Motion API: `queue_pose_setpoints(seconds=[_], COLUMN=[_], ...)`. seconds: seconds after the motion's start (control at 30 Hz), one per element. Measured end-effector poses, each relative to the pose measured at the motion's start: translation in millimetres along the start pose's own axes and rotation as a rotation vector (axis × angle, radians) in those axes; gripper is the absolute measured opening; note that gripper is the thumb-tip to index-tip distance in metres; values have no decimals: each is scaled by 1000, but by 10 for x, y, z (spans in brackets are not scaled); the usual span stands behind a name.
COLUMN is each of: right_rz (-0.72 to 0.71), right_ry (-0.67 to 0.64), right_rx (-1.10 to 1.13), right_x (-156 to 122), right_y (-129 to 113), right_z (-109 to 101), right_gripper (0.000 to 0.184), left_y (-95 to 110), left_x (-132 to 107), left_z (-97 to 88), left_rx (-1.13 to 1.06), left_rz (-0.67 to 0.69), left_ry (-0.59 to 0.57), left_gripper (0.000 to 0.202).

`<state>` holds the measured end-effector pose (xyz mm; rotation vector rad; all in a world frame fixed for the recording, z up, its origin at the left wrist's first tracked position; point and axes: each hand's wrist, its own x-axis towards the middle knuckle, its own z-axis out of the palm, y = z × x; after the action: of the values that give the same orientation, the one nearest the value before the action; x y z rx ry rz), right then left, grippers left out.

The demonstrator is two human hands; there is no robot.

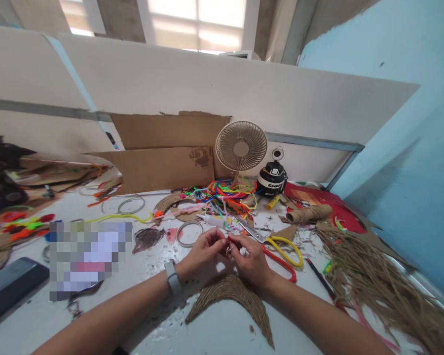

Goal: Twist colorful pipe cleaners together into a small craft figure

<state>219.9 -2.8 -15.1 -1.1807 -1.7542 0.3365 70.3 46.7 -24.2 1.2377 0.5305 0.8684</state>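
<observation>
My left hand (207,247) and my right hand (252,255) meet above the white table, their fingertips pinched together. Between them is a small dark reddish piece (228,249), mostly covered by the fingers and too small to name. Just below the hands lies a brown crescent (229,288) that looks wound with cord. Beside my right hand are scissors (252,230) with one yellow and one red handle, their blades pointing away to the left. A metal-looking ring (190,240) lies beyond my left hand, near a brown stain-like patch (148,239).
A heap of colourful fuzzy stems (225,197) lies before a small fan (241,147) and a black-and-white bottle (271,180). Brown strands (388,291) and a pencil (321,277) are at right. Cardboard (166,170) leans on the partition; a dark phone-like slab (15,288) is at left.
</observation>
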Motion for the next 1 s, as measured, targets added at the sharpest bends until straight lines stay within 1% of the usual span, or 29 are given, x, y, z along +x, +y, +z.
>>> queue_pose_setpoints(seconds=[0.13,0.33,0.4,0.57,0.67,0.77,0.9,1.0], right_rz=[-12,71,87,24,-15,-23,-32,-45], right_ry=[6,10,13,1,-14,-27,-40,-63], right_rx=[-10,42,48,-18,-24,-21,-48,-29], right_x=[-4,-10,-9,-6,-4,-6,-9,-5], right_y=[21,29,25,20,26,34,43,48], right_z=[4,5,7,2,-9,-13,-6,-3], right_gripper=[23,20,20,23,23,23,26,28], left_y=[23,13,8,23,47,58,46,34], left_x=[-4,-15,-13,5,7,3,6,8], left_z=[15,-3,-11,-18,-8,7,11,4], left_rx=[-34,-79,-102,-95,-75,-59,-49,-64], left_rz=[-31,-29,-44,-83,-71,-47,-45,-49], left_ry=[6,-49,-49,-20,-30,-42,1,8], left_gripper=[29,25,26,28,27,27,25,23])
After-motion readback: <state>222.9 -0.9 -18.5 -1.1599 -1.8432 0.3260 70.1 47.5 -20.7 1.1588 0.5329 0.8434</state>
